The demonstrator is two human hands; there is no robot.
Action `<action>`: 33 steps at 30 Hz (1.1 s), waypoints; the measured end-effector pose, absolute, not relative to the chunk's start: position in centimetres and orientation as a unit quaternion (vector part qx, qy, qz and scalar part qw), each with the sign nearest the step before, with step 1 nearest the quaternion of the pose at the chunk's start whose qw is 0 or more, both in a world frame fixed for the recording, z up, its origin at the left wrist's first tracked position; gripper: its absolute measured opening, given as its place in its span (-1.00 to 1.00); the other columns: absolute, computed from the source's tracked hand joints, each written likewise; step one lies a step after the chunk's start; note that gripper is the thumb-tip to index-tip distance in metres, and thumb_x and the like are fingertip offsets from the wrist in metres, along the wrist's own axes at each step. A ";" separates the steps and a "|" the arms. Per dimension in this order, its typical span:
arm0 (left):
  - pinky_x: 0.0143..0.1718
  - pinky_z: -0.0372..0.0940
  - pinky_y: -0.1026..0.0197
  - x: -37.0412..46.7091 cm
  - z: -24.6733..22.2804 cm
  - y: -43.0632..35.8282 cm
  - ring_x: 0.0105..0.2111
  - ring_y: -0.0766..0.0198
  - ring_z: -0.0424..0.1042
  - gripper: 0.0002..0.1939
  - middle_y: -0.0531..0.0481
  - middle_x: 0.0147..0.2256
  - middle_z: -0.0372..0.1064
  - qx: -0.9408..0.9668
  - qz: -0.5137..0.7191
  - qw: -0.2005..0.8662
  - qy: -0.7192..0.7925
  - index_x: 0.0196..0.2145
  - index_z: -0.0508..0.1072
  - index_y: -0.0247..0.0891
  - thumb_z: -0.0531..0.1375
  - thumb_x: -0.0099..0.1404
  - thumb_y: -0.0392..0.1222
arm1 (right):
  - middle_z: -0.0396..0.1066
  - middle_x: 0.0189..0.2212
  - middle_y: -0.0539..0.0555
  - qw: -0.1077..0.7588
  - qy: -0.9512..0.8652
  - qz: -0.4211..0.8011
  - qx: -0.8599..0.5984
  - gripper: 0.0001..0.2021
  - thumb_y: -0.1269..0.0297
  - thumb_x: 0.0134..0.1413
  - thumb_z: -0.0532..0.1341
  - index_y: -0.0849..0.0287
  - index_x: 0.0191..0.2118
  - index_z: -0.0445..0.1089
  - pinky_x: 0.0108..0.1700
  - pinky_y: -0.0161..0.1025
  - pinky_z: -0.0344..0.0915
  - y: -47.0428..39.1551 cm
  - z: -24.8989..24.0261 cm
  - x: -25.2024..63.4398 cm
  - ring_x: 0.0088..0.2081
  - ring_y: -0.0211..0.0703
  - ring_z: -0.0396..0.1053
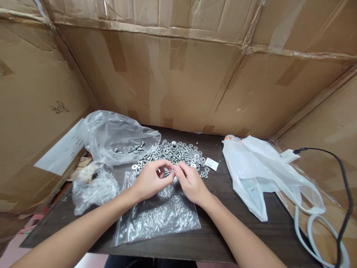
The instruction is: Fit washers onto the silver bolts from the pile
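Note:
My left hand (153, 178) and my right hand (191, 182) meet at the fingertips, just in front of a pile of metal bolts and washers (181, 150). Both are closed in a pinch. Whatever small piece sits between the fingertips is too hidden to name. A few bolts (166, 173) show through the gap between my left thumb and forefinger; whether they are in the hand or lie behind it, I cannot tell. Beneath my hands a clear zip bag (161, 216) lies flat, its mouth toward the left.
A clear plastic bag (108, 130) with some bolts inside rests at back left. Nearer is a crumpled clear bag (95, 190). A small white label (212, 164) lies right of the pile. Further right are a white plastic bag (251, 167) and a black cable (346, 182). Cardboard walls (195, 82) enclose the table.

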State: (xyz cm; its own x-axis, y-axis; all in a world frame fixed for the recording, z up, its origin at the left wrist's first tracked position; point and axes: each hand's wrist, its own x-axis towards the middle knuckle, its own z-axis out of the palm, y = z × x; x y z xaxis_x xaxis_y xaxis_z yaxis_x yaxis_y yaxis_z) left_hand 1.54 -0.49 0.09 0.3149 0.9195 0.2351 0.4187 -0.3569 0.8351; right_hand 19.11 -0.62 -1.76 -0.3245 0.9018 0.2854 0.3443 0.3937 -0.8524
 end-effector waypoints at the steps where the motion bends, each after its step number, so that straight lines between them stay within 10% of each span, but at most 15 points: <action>1: -0.49 0.15 0.30 1.5 0.1 -0.5 -0.54 0.36 0.22 -0.85 0.08 -0.48 0.40 0.734 0.373 0.342 0.454 -0.28 0.54 -0.28 0.20 0.23 -0.21 | 0.21 -0.53 -0.05 0.401 -0.733 0.354 -0.420 -0.65 0.12 0.40 0.01 0.15 -0.43 0.20 -0.36 -0.27 0.06 -0.6 -1.8 19.1 -0.48 -0.24 0.15; 8: -0.42 0.16 0.26 1.2 -0.5 -1.0 -0.53 0.35 0.24 -0.89 0.09 -0.50 0.33 0.806 0.384 0.235 0.385 -0.30 0.54 -0.27 0.21 0.24 -0.23 | 0.04 -0.71 -0.05 0.350 -0.676 0.466 -0.452 -0.38 -0.11 0.39 -0.06 0.14 -0.66 0.10 -0.48 -0.24 -0.03 -0.5 -2.2 19.1 -0.61 -0.27 0.01; 15: -0.51 0.09 0.31 1.1 -0.1 -0.3 -0.56 0.38 0.14 -0.84 0.08 -0.51 0.34 0.709 0.350 0.419 0.445 -0.31 0.54 -0.29 0.20 0.23 -0.17 | 0.24 -0.51 -0.05 0.401 -0.732 0.378 -0.401 -0.73 0.11 0.34 0.10 0.16 -0.34 0.30 -0.40 -0.29 0.07 -0.9 -1.4 19.3 -0.48 -0.24 0.16; 22: -0.41 0.17 0.26 1.0 -0.3 -0.7 -0.51 0.35 0.25 -0.87 0.03 -0.46 0.40 0.804 0.395 0.237 0.377 -0.30 0.55 -0.29 0.21 0.26 -0.22 | 0.03 -0.74 -0.07 0.334 -0.631 0.554 -0.429 -0.34 -0.19 0.38 -0.13 0.13 -0.66 0.11 -0.52 -0.27 -0.02 -0.5 -2.7 18.8 -0.65 -0.29 0.01; 29: -0.52 0.07 0.32 1.0 0.3 -0.1 -0.57 0.38 0.15 -0.83 0.09 -0.52 0.35 0.716 0.349 0.412 0.442 -0.31 0.55 -0.28 0.21 0.25 -0.15 | 0.21 -0.53 -0.06 0.406 -0.702 0.410 -0.418 -0.69 0.05 0.33 0.11 0.15 -0.35 0.28 -0.41 -0.30 0.07 -0.8 -1.5 19.1 -0.49 -0.25 0.15; 33: -0.43 0.13 0.28 1.0 -0.1 -0.6 -0.53 0.36 0.22 -0.86 0.08 -0.48 0.36 0.770 0.377 0.311 0.411 -0.28 0.56 -0.26 0.21 0.24 -0.21 | 0.10 -0.67 -0.06 0.367 -0.679 0.463 -0.435 -0.43 -0.09 0.40 -0.06 0.15 -0.59 0.16 -0.46 -0.26 0.01 -0.5 -2.2 19.0 -0.58 -0.27 0.06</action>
State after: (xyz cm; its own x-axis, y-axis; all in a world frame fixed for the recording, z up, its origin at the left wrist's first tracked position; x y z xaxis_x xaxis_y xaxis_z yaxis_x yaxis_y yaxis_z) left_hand 1.01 -0.57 -0.13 0.3780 0.8672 0.3243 0.3981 -0.4684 0.7887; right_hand 19.00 -0.55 -2.17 -0.3518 0.9312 0.0959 0.2509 0.1925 -0.9487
